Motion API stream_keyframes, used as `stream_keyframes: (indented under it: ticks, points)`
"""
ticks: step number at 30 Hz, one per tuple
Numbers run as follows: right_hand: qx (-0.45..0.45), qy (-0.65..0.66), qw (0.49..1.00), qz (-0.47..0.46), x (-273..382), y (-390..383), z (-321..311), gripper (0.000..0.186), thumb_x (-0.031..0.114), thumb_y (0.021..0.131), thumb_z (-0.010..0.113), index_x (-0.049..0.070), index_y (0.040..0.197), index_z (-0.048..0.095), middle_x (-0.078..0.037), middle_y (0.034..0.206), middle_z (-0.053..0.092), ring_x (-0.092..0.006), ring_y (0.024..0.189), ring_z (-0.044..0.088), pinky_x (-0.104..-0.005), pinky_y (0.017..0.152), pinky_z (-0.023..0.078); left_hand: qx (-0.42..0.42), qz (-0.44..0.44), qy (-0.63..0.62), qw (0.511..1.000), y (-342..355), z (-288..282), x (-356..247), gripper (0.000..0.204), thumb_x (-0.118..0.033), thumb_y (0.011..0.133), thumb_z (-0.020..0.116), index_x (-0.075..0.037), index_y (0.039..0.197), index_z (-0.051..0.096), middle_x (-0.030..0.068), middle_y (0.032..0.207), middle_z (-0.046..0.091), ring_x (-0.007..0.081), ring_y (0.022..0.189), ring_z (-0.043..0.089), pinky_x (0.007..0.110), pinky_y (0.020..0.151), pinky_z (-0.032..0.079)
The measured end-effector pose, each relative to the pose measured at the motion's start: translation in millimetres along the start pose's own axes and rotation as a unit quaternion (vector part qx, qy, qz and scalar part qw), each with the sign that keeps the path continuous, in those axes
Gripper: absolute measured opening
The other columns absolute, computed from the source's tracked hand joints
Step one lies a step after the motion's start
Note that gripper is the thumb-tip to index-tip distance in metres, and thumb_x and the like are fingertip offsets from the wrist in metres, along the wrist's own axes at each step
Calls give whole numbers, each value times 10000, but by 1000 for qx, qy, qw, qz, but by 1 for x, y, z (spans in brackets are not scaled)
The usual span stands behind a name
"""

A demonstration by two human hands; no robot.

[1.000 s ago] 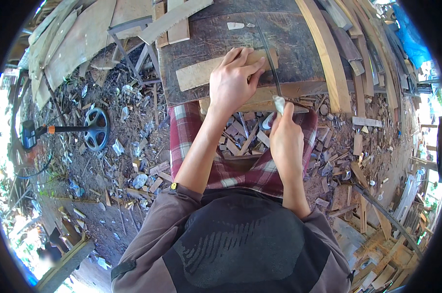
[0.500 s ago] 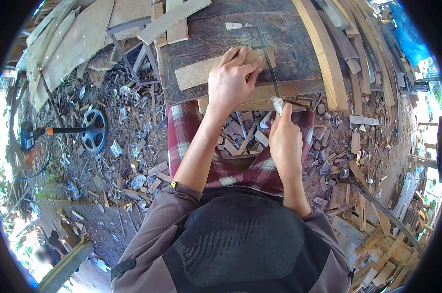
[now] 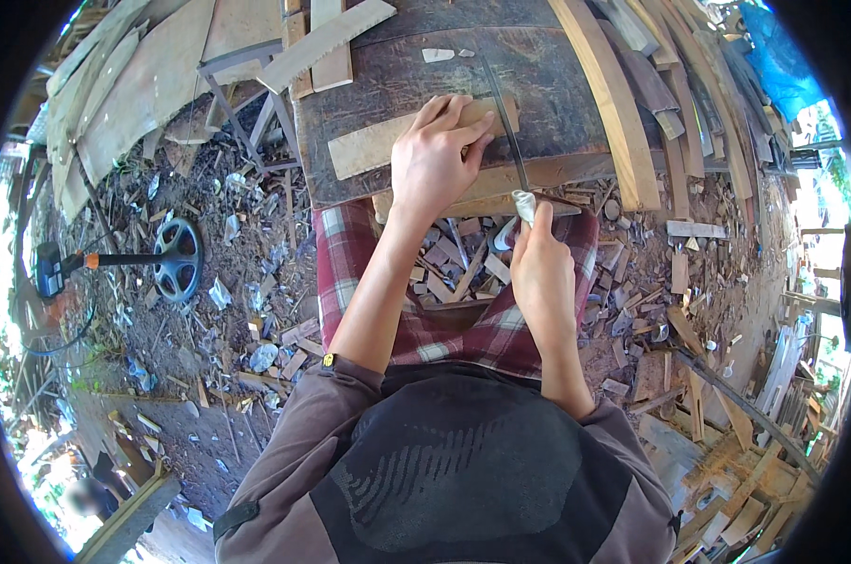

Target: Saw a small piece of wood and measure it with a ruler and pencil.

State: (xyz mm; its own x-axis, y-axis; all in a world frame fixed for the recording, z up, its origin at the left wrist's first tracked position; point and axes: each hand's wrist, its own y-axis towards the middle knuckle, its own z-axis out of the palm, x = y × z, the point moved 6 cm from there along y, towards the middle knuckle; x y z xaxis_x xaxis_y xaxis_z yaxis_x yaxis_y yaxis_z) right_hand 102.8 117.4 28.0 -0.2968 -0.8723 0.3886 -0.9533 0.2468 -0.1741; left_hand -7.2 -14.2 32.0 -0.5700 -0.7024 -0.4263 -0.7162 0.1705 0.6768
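My left hand (image 3: pixel 435 164) presses down on a flat, pale wooden board (image 3: pixel 364 148) lying across the dark worktable. Its fingers bend over the board's far edge, and the thumb points right. My right hand (image 3: pixel 546 268) is closed around the handle of a saw (image 3: pixel 504 117), with pale wrapping (image 3: pixel 524 203) showing above the fist. Seen nearly edge-on, the thin dark blade runs away from me across the board close to its right end, just right of my left fingers. My palm hides the middle of the board.
The dark worktable (image 3: pixel 538 75) carries small pale offcuts (image 3: pixel 437 55). Planks (image 3: pixel 330 47) lie at its far left, and a long timber (image 3: pixel 623 122) runs along its right side. Wood scraps (image 3: pixel 454 258) litter the ground. A metal detector (image 3: pixel 178 257) stands at left.
The whole view has shifted slightly. My right hand and the saw have come a little toward me. My left hand stays on the board.
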Motion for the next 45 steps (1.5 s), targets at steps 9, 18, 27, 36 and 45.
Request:
stream_keyframes:
  ticks: [9,18,27,36,45]
  points:
    - [-5,-6,1000,-12,-7,-20,-2,239,144,986,454,31,1178,366,-283,719,634,-477,701,635,-566,576,494,-1,-5,15,1000,-4,-3,4,193,-211,799,735,-189,987,777,29,1132,685,223,1088,625,337,852,542]
    - [-16,17,1000,-19,3,5,-2,156,135,994,436,31,1086,366,-284,730,634,-485,709,629,-573,577,480,-4,-6,7,1000,-2,-1,2,166,-210,800,734,-189,958,783,31,1137,686,220,1073,629,332,853,539]
    - [-129,275,949,-84,-26,-4,-10,219,150,1008,465,-2,1163,493,-216,712,631,-390,624,641,-444,530,447,12,14,120,993,-1,2,6,566,-393,913,590,39,1276,550,292,1381,475,455,1442,168,541,1186,126]
    - [-127,298,943,-81,-56,-18,28,247,134,989,501,-17,1185,508,-236,833,659,-385,731,676,-406,626,510,4,22,80,997,3,-4,-2,443,-319,848,699,-20,1153,583,207,1367,521,433,1435,208,551,1181,118]
    - [-201,253,936,-139,-50,-14,19,191,76,969,511,3,1129,436,-235,813,656,-418,713,653,-468,571,491,-10,66,38,997,17,-3,-15,196,-90,811,683,-91,1007,677,46,916,655,251,929,590,404,885,370]
